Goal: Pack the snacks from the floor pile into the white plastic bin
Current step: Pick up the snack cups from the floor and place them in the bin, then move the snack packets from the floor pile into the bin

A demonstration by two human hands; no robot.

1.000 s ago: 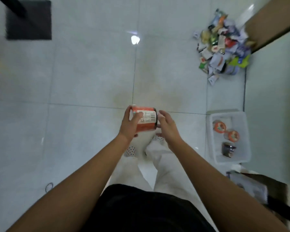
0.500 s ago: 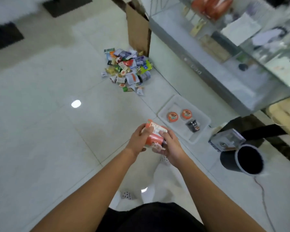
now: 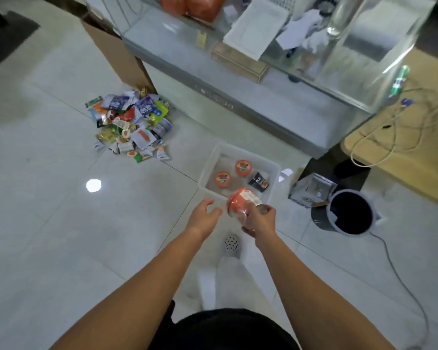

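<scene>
Head view: the right hand [image 3: 259, 221] clasps an orange snack cup [image 3: 240, 202] with a white label, tilted over the near rim of the white plastic bin [image 3: 273, 183]; the left hand [image 3: 204, 215] hangs spread and empty beside it. Two matching cups and a dark packet lie inside.

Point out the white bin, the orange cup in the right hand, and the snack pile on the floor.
white bin [image 3: 240, 150]: head view, far rim.
orange cup [image 3: 239, 201]: head view, orange side wall.
right hand [image 3: 259, 219]: head view, back of the hand.
snack pile [image 3: 130, 126]: head view, middle of the heap.
</scene>
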